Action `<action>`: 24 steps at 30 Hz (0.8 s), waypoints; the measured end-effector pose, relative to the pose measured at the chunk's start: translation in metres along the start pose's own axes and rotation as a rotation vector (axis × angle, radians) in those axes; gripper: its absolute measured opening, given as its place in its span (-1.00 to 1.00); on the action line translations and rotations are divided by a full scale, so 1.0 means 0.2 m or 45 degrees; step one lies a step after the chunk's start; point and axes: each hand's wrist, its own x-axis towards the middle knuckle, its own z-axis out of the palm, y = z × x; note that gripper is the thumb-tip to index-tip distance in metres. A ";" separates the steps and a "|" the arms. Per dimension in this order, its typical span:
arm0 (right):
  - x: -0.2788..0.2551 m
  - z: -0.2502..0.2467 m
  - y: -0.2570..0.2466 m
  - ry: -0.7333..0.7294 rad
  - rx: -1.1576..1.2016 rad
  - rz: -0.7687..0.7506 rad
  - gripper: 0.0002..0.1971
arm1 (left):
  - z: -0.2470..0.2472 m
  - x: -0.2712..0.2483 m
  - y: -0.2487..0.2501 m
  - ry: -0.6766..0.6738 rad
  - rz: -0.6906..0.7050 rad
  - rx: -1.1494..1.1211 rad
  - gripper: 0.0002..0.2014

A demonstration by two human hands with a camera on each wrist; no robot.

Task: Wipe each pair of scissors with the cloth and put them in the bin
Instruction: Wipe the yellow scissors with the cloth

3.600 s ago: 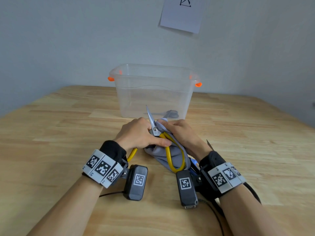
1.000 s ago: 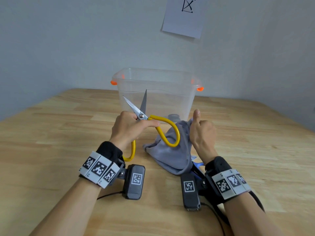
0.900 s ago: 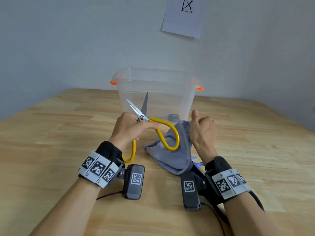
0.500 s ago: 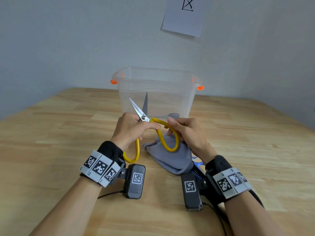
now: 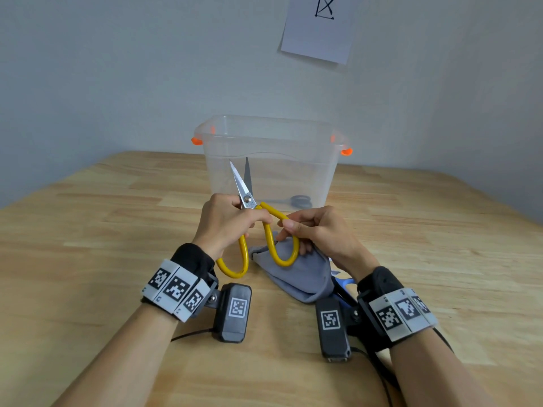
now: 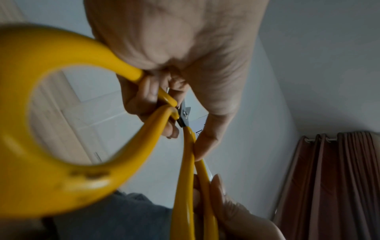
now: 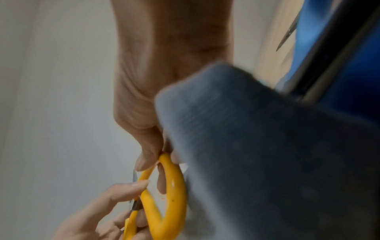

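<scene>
The yellow-handled scissors [image 5: 266, 230] stand blades up and slightly parted in front of the clear bin [image 5: 270, 163]. My left hand [image 5: 232, 223] grips them at the pivot [image 6: 184, 113]. My right hand [image 5: 311, 230] pinches the right handle loop [image 7: 166, 191] near its top. The grey cloth [image 5: 296, 274] hangs under my right hand and rests on the table; it fills the right wrist view [image 7: 267, 154]. A grey pair of scissors [image 5: 296, 201] lies on the bin's floor.
Blue-handled scissors [image 5: 342, 284] lie on the wooden table [image 5: 88, 245] partly under the cloth and my right wrist. The bin has orange clips [image 5: 196, 140] at its rim. A sheet of paper [image 5: 318, 27] is on the wall.
My right hand, held up apart from the scissors a second ago, came down and took hold of the right handle loop. The blades have closed closer together. The left hand kept its grip.
</scene>
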 end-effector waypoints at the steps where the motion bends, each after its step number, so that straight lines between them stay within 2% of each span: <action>1: 0.00 0.00 0.00 -0.009 0.000 0.004 -0.81 | 0.00 0.00 0.00 0.003 -0.002 0.003 -0.76; 17: 0.01 0.04 0.00 -0.138 0.129 0.050 -0.86 | 0.02 0.02 -0.02 -0.063 0.018 -0.082 -0.88; 24: 0.01 0.03 0.00 -0.099 0.106 0.068 -0.83 | 0.02 0.03 -0.04 -0.142 -0.021 -0.155 -0.86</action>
